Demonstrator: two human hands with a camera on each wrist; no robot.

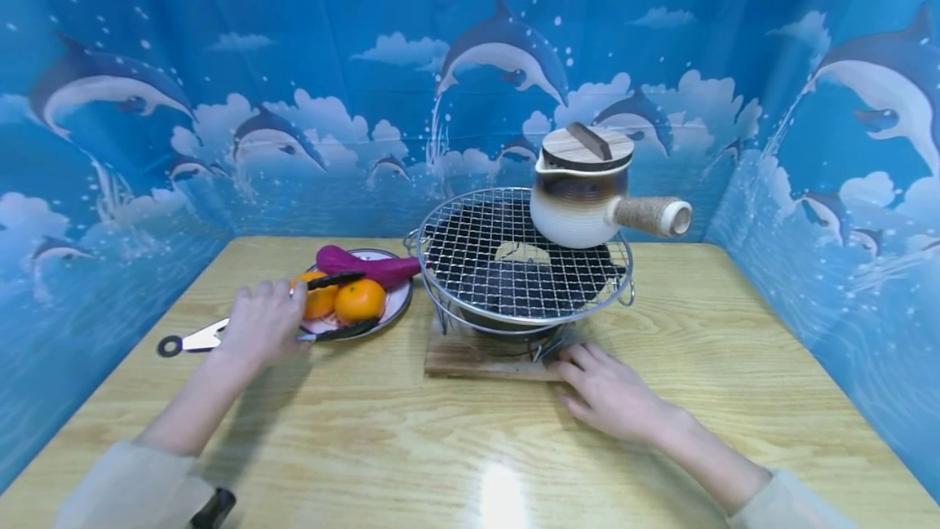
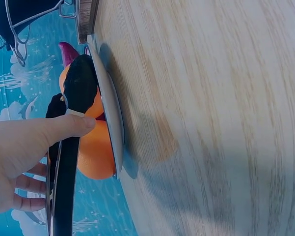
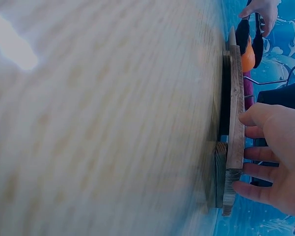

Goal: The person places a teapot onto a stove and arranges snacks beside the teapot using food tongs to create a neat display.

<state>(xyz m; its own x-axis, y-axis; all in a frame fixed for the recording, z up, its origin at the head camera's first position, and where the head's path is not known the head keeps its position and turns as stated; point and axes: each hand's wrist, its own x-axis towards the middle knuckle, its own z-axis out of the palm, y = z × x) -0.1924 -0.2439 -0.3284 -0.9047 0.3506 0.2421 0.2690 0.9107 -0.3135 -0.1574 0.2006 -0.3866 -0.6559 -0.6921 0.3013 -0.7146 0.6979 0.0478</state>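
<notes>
The tongs (image 1: 345,331) are held in the left hand (image 1: 266,321), thumb against one arm and fingers curled on the other, with the dark tips spread to the far and near sides of the right-hand orange (image 1: 361,300), which sits on the plate (image 1: 400,300) left of the grill (image 1: 529,318). For a sure grip, the tips are best centred on the fruit's widest part and squeezed evenly, clear of the purple eggplant (image 1: 374,269) beyond; whether the skin is touched cannot be told. The wooden base (image 1: 477,362) is best kept steady under the right hand (image 1: 613,394), whose loosely extended fingers rest at its near right edge.
</notes>
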